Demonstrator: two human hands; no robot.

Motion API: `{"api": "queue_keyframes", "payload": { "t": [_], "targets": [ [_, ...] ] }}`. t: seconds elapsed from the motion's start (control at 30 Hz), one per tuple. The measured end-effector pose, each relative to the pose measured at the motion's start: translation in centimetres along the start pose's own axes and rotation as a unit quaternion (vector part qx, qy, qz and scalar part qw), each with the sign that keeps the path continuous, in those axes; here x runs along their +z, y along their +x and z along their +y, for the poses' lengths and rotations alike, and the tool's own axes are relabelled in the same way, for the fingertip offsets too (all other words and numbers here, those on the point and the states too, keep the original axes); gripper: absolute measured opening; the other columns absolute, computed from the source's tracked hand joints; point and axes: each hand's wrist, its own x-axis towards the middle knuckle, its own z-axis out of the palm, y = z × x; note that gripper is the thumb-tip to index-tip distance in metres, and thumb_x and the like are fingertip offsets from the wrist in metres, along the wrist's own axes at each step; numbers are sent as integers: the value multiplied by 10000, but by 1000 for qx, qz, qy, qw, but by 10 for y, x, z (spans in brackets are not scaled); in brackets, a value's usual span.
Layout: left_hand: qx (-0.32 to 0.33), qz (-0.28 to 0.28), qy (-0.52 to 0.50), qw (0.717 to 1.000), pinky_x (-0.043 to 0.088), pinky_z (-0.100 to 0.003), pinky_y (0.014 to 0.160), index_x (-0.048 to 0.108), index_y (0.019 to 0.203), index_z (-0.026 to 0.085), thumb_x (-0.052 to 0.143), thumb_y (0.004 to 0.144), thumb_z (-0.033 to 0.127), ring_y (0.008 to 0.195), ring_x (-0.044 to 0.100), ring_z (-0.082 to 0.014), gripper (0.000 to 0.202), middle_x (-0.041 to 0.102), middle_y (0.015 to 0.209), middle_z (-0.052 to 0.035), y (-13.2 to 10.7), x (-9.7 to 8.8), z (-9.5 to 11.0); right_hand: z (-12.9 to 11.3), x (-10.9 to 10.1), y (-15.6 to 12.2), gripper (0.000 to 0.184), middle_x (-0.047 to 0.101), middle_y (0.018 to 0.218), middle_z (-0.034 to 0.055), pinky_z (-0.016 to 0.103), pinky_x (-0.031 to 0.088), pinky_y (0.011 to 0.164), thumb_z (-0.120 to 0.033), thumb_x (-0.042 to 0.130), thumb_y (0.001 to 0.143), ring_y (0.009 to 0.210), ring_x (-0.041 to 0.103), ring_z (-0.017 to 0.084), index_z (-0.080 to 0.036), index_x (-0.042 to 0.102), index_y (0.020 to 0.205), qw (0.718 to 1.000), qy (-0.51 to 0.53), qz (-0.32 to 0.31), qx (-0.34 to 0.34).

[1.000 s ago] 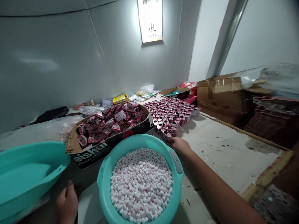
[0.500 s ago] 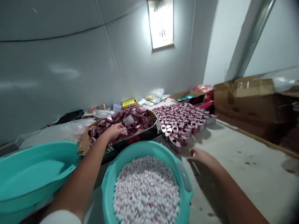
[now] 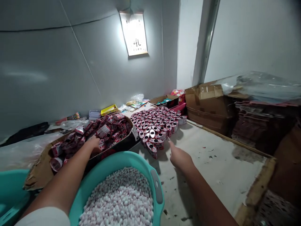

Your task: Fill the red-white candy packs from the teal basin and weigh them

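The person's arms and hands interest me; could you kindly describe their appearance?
A plain white cloth sleeve shows on the left arm; beyond it, that arm and the left hand look bare. The right arm and right hand show no sleeve, glove or watch.

So the tub (image 3: 122,159) sits bottom centre with pellets (image 3: 124,201) in it, and the box (image 3: 42,169), full of packs (image 3: 115,125), is just behind it, toward the left. Second tub (image 3: 13,185) pokes in at lower left. A pack cluster (image 3: 152,122) is on the table (image 3: 218,169) mid-frame, right of the box. Carton (image 3: 207,110) sits right of that, and there's a poster (image 3: 134,34) on the wall (image 3: 89,66) up top.
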Motion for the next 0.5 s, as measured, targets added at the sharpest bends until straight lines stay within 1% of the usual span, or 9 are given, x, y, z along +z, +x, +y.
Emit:
{"api": "queue_keyframes", "payload": {
  "t": [0.1, 0.17, 0.2, 0.23, 0.27, 0.3, 0.37, 0.43, 0.5],
  "targets": [
    [-16, 22, -39, 999, 530, -345, 893, 655, 1068, 94, 790, 665, 400, 1048, 648, -329, 523, 680, 1101, -167, -30, -20, 1, -2, -10, -6, 574, 693, 1175, 164, 343, 478, 770, -186, 449, 937, 1001, 679, 282, -170, 438, 1510, 985, 68, 137, -83],
    [-35, 75, -126, 989, 537, -344, 866, 561, 1220, 73, 682, 784, 596, 1072, 636, -319, 692, 644, 1182, -180, -72, -31, -3, -6, -12, -13, 426, 691, 1182, 129, 319, 495, 810, -265, 469, 966, 980, 671, 236, -183, 577, 1370, 939, 161, 227, -203],
    [-7, 120, -265, 957, 541, -332, 851, 520, 1274, 63, 704, 759, 648, 1088, 631, -320, 801, 631, 1205, -184, -99, -34, -5, -11, -12, -18, 363, 693, 1171, 113, 306, 503, 833, -311, 472, 981, 976, 668, 216, -186, 627, 1285, 909, 212, 245, -263],
    [24, 134, -408, 903, 554, -340, 822, 482, 1314, 65, 718, 727, 687, 1103, 627, -337, 887, 615, 1230, -194, -129, -34, -6, -19, -12, -25, 333, 697, 1146, 102, 295, 511, 843, -356, 468, 994, 967, 668, 200, -184, 656, 1207, 882, 257, 243, -312],
    [41, 130, -456, 879, 565, -315, 778, 454, 1348, 102, 608, 758, 791, 1086, 641, -310, 920, 614, 1241, -167, -161, -32, -5, -29, -11, -32, 336, 699, 1123, 95, 286, 518, 840, -393, 456, 1005, 960, 669, 189, -183, 668, 1159, 865, 287, 217, -350],
    [56, 115, -496, 859, 570, -287, 735, 430, 1372, 138, 597, 744, 829, 1048, 661, -281, 948, 621, 1237, -142, -191, -28, -3, -42, -10, -41, 345, 699, 1110, 91, 278, 526, 828, -410, 445, 1011, 958, 671, 183, -187, 670, 1147, 861, 295, 170, -377],
    [104, 82, -613, 779, 578, -269, 703, 395, 1416, 198, 876, 626, 623, 979, 687, -262, 1018, 642, 1210, -116, -240, -17, 8, -76, -6, -60, 350, 687, 1149, 94, 283, 536, 825, -403, 475, 1000, 994, 672, 194, -212, 657, 1229, 884, 211, 38, -415],
    [114, 28, -632, 766, 591, -289, 751, 489, 1391, 203, 978, 545, 402, 992, 693, -270, 997, 674, 1158, -99, -268, -5, 21, -114, -1, -76, 482, 645, 1260, 127, 349, 541, 884, -416, 646, 904, 1092, 654, 268, -240, 619, 1352, 900, 4, -86, -427],
    [112, 39, -609, 784, 577, -307, 853, 588, 1345, 196, 964, 577, 315, 1036, 687, -261, 864, 690, 1170, -90, -276, 9, 32, -150, 8, -85, 872, 561, 1384, 195, 464, 518, 966, -420, 884, 657, 1209, 588, 400, -220, 564, 1444, 873, -205, -158, -412]
  ]
}}
